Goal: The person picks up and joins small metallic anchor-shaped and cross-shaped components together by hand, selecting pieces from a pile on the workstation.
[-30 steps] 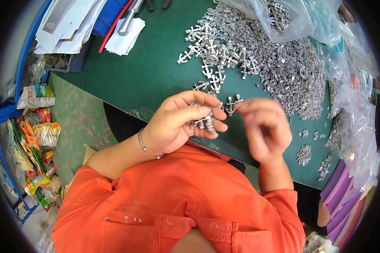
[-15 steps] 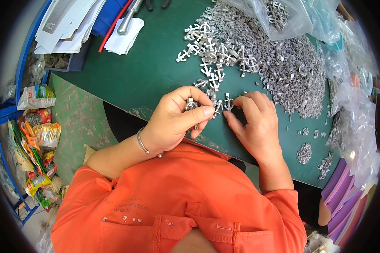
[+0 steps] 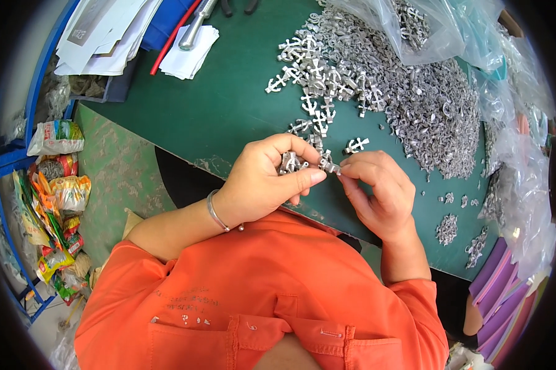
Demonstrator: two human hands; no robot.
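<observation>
Working over the near edge of a green table (image 3: 228,105), 2 bare hands meet just above the person's orange shirt (image 3: 272,308). Left hand (image 3: 262,182): fingers curled around a small cluster of grey metal parts (image 3: 288,163), thumb stretched across toward the other hand; a thin bracelet (image 3: 216,211) circles its wrist. Right hand (image 3: 380,191): fingertips pinched narrow on 1 small metal piece (image 3: 331,166), which touches the left thumb tip. Whether that piece joins the cluster cannot be told. Anchor-shaped castings (image 3: 318,80) lie scattered on the table beyond the hands; 1 casting (image 3: 356,145) sits just past the right fingertips. Farther back and to the right on the table spreads a large heap of grey parts (image 3: 438,111), partly under clear plastic bags (image 3: 414,31). White papers (image 3: 188,52) and a metal tool (image 3: 195,28) rest at the table's far left corner. Snack packets (image 3: 56,197) lie on the floor left of the table.
</observation>
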